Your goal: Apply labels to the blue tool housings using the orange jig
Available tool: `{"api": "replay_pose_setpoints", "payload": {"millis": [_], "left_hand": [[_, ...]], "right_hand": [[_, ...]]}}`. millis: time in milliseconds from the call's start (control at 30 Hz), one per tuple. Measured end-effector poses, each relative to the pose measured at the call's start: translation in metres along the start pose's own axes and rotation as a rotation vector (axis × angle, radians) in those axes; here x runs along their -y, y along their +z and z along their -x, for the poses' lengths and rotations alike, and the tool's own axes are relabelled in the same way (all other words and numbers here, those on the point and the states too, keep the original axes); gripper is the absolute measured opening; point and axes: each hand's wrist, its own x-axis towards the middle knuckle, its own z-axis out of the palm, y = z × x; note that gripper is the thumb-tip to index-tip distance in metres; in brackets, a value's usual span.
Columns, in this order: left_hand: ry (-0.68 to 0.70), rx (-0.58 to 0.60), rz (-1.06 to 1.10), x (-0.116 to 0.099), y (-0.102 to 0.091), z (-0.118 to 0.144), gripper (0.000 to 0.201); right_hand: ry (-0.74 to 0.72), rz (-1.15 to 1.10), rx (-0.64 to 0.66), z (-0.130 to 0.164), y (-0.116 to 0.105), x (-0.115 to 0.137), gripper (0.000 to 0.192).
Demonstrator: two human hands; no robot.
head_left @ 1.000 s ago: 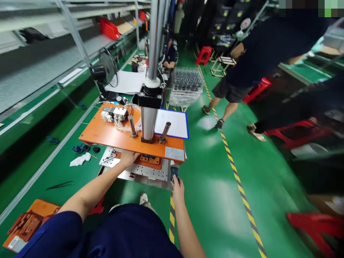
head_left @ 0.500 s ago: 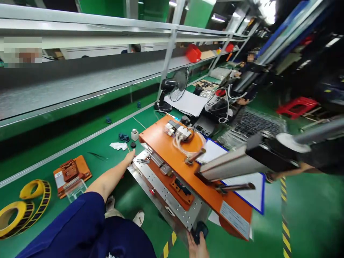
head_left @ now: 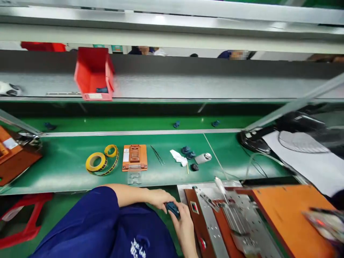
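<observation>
My left hand and my right hand meet in front of my lap, just off the bench's front edge. Between their fingertips sits a small dark blue part, and both hands grip it. Right of my hands stands a press fixture with a perforated metal base plate, a brown block with a red button, and an orange top plate. My blue sleeve and lap fill the lower left.
The green bench carries yellow tape rolls, an orange jig, tweezers, a white cloth, blue parts and a small bottle. A red bin rides behind. At right are a fan and paper; a red stool lower left.
The view has swung left from the press to the bench. My left hand left the press and joined my right hand on the dark blue part near my lap.
</observation>
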Motion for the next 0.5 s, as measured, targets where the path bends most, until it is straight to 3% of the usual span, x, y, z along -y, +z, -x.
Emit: {"api": "replay_pose_setpoints", "payload": {"millis": [100,233,367,500], "left_hand": [[-0.193,-0.349,0.054,0.028,-0.068,0.04,0.055],[-0.516,-0.855,0.046,0.092,-0.186,0.12,0.043],[-0.941,-1.329,0.052,0.168,-0.296,0.213,0.037],[-1.219,-1.581,0.092,0.228,-0.363,0.274,0.039]], "right_hand": [[-0.114,-0.003,0.091,-0.065,0.026,0.046,0.044],[-0.116,-0.013,0.149,-0.108,0.056,0.076,0.047],[-0.01,0.003,0.265,-0.109,0.08,0.064,0.039],[0.138,0.0,0.359,-0.093,0.089,0.037,0.043]]}}
